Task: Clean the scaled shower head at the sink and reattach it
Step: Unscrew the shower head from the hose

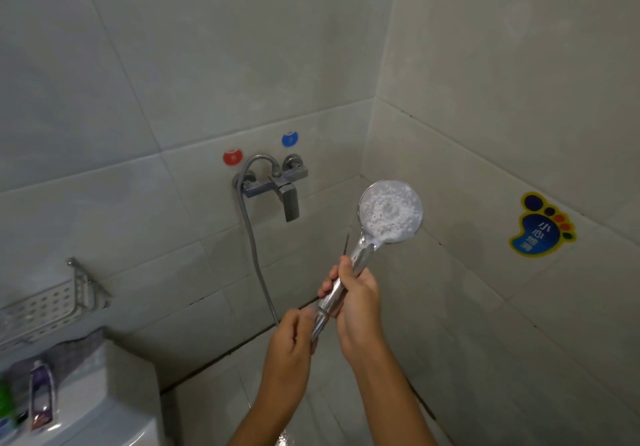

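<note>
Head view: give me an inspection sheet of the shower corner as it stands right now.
Surface: tiled wall and tiled floor, bare where visible.
Job's things: shower head face coated in white scale; its chrome handle held upright and tilted, hose nut at its base.
Clutter: bottles and tubes on the toilet tank at lower left; the perforated wall rack above them looks empty.
Grippers: right hand wrapped round the handle; left hand fingers on the hose nut.
Cables: metal hose loops from the mixer tap down toward the hands.
Surroundings: red and blue temperature stickers; foot-shaped sticker on the right wall.
</note>
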`<control>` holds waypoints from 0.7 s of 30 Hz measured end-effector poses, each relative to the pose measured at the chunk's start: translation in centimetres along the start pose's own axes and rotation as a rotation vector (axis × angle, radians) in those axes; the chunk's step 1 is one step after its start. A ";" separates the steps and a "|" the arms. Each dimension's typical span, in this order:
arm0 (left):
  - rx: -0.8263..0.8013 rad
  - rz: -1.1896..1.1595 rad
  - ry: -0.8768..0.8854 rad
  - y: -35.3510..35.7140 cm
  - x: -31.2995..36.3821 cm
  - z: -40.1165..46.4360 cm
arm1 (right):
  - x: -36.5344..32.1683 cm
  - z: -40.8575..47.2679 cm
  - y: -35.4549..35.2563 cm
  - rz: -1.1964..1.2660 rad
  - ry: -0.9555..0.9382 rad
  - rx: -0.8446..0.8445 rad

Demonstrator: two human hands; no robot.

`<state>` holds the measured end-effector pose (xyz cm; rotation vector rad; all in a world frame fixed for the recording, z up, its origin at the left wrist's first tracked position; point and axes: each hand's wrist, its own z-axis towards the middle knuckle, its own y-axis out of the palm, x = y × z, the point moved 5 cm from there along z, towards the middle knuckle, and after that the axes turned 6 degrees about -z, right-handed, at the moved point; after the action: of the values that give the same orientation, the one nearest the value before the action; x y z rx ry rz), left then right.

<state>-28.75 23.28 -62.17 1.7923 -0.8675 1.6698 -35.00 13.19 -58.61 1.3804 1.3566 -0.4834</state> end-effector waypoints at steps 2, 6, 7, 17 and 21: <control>-0.048 0.129 0.115 0.0 -0.3 -0.4 | 0.1 0.1 0.0 -0.005 0.003 0.012; -0.026 0.541 0.282 -0.1 -0.7 -0.8 | 0.0 0.0 0.2 -0.014 -0.008 0.019; -0.035 0.544 0.261 -0.1 -0.7 -0.6 | 0.0 0.0 0.2 -0.014 -0.010 0.015; -0.129 0.008 -0.087 0.2 -0.2 -0.3 | 0.4 0.5 -0.1 -0.051 0.023 0.003; -0.003 0.552 0.182 0.3 0.1 -1.0 | 0.7 0.6 0.2 -0.027 0.019 0.005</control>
<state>-29.63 23.80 -61.99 1.4425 -1.3631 2.1210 -34.43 13.03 -59.36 1.3751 1.3916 -0.4927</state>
